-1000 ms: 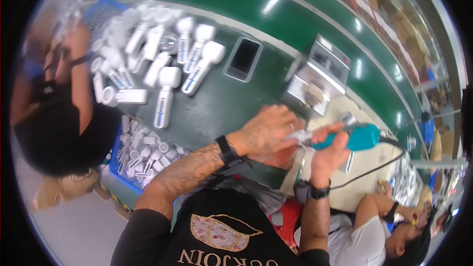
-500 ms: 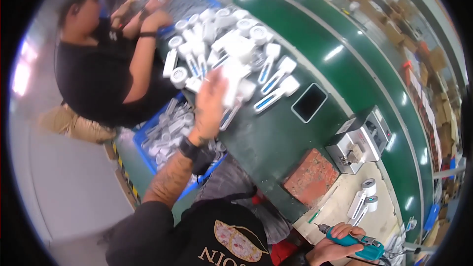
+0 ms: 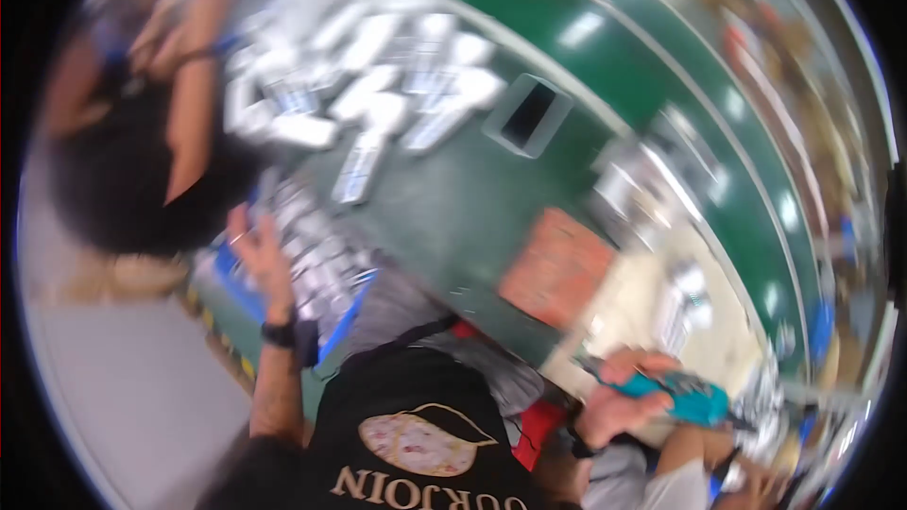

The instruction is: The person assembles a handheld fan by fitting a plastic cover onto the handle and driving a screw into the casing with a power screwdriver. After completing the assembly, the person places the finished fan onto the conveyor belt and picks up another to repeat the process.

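My left hand [image 3: 269, 264] is over the blue bin [image 3: 351, 321] of pale plastic parts [image 3: 321, 250], beside the co-worker. Its fingers are smeared by motion, and I cannot make out whether a pale piece near the fingertips is held. My right hand [image 3: 619, 397] grips a teal electric screwdriver [image 3: 694, 397] at the lower right, its tip pointing left. Heaped on the green table [image 3: 425, 217] are white handheld devices [image 3: 364, 109] with round heads and long handles. A few more white devices [image 3: 682, 307] rest on the pale board near the screwdriver.
A red-brown block [image 3: 557, 264] sits mid-table. Behind it stands a blurred metal box-shaped machine [image 3: 652, 179]. A phone [image 3: 529, 115] lies near the table's far edge, along a green conveyor [image 3: 605, 47]. A co-worker in black [image 3: 151, 170] sits at the left; another person's arm [image 3: 694, 453] shows lower right.
My left hand has left the white devices on the table and swung down left to the bin. The whole view has shifted and blurred. The right hand still grips the screwdriver.
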Motion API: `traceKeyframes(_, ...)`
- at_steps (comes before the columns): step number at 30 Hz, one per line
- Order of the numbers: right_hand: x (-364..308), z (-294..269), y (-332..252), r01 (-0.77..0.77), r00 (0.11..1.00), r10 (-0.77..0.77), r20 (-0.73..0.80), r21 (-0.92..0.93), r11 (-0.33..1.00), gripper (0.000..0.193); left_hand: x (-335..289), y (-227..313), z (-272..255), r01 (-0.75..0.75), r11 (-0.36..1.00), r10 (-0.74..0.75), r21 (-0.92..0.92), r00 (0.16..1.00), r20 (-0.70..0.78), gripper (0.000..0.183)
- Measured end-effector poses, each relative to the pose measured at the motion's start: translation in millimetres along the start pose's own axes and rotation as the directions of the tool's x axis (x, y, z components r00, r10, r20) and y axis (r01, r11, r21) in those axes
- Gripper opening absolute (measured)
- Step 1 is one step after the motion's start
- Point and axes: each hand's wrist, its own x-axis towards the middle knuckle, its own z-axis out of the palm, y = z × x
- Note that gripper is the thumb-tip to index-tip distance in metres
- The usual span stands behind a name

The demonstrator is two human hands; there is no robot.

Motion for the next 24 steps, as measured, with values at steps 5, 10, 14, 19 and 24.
traceKeyframes(5, -6.0, 5.6, -21.9, -0.112, 0.971, 0.078, 0.227, 0.14, 0.984, 0.069, -43.8, 128.5, 49.1, -0.112, 0.934, 0.264, -0.339, 0.857, 0.443, 0.029)
traceKeyframes(10, -27.5, -41.5, -38.6, -0.126, 0.986, 0.092, 0.142, 0.253, 0.959, 0.067, -162.0, 279.7, 151.6, -0.233, 0.769, 0.621, -0.596, 0.051, 0.782, 0.021)
traceKeyframes(14, -33.3, -42.9, -49.3, -0.049, 0.997, 0.045, 0.067, 0.063, 0.997, 0.069, -255.6, 322.8, 246.4, -0.523, 0.558, 0.686, -0.644, -0.145, 0.712, 0.055)
traceKeyframes(19, -39.5, -54.3, -51.5, -0.038, 0.995, 0.033, 0.095, 0.055, 0.998, 0.069, -278.5, 322.2, 291.4, -0.543, 0.671, 0.494, -0.505, -0.18, 0.851, 0.078)
traceKeyframes(24, -27.6, -55.4, -50.6, -0.092, 0.993, 0.088, 0.074, 0.051, 0.994, 0.067, -272.2, 318.5, 288.3, -0.435, 0.806, 0.417, -0.401, -0.062, 0.907, 0.054)
